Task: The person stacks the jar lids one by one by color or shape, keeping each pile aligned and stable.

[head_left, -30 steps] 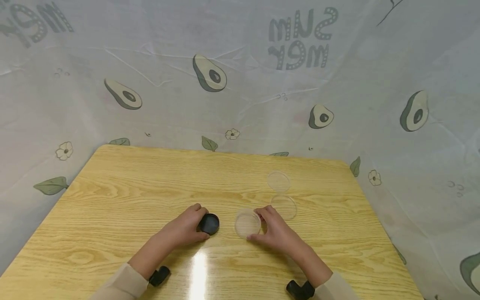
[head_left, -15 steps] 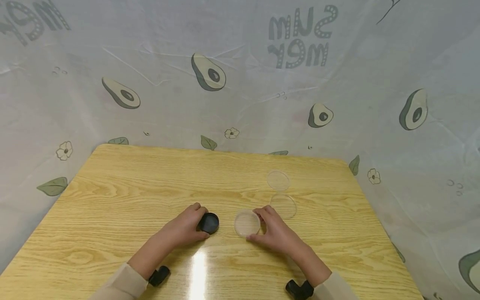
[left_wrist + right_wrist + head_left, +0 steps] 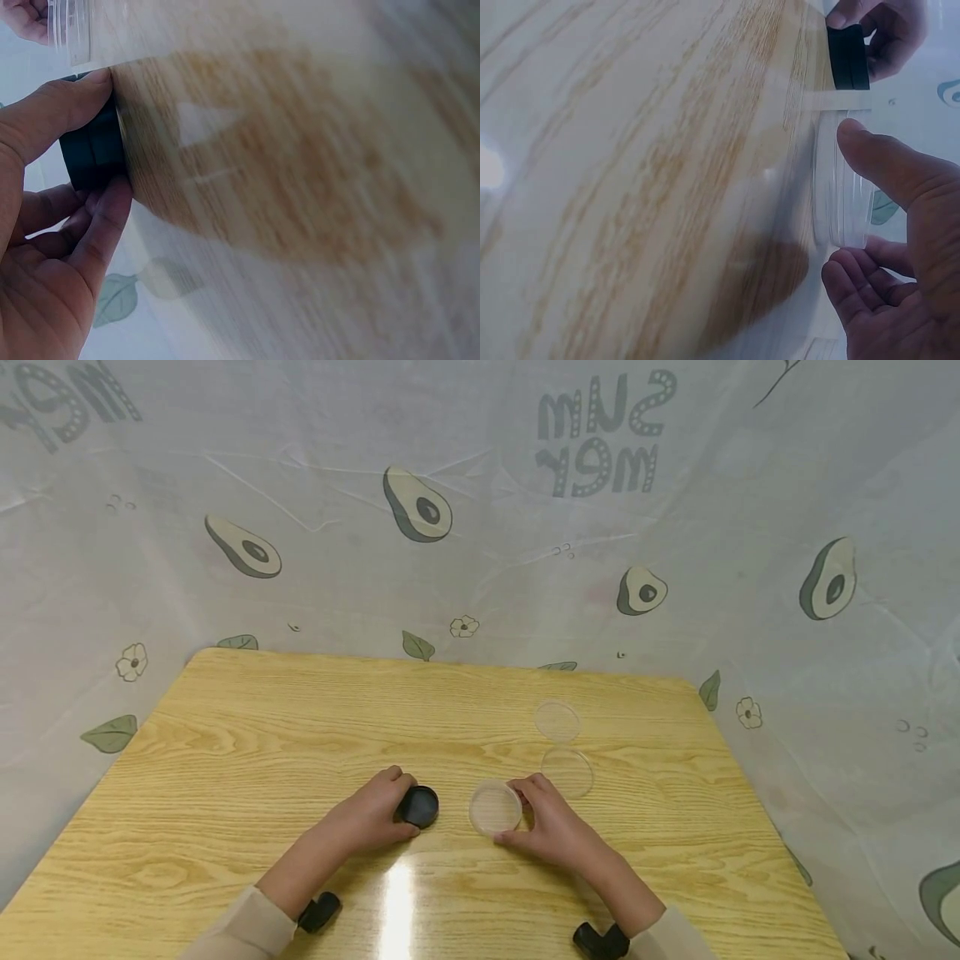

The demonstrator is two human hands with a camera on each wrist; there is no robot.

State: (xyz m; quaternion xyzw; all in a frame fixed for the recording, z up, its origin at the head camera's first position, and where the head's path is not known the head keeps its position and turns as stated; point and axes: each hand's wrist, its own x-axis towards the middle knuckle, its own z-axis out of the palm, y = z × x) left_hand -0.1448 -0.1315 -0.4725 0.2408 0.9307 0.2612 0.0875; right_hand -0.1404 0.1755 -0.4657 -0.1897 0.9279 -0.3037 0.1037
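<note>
Left of the table's middle my left hand [image 3: 375, 810] grips a short, round black dish [image 3: 419, 807] by its side, thumb at the near edge and fingers at the far edge. A seam round its wall shows in the left wrist view, on the black dish [image 3: 94, 150]. My right hand [image 3: 551, 822] holds a clear round petri dish [image 3: 495, 808] by its right side. The right wrist view shows layered edges on the clear petri dish [image 3: 841, 180]. Both dishes stand on the table, a small gap apart.
Behind my right hand lie two more clear round dishes or lids, the nearer clear dish [image 3: 567, 772] and the farther clear disc [image 3: 557, 721]. The wooden table [image 3: 300, 710] meets a printed curtain [image 3: 480, 527] at its back and sides.
The clear petri dish's inner ring, seen off-centre one second ago, now sits nearly even with its outer rim. Both hands keep their places.
</note>
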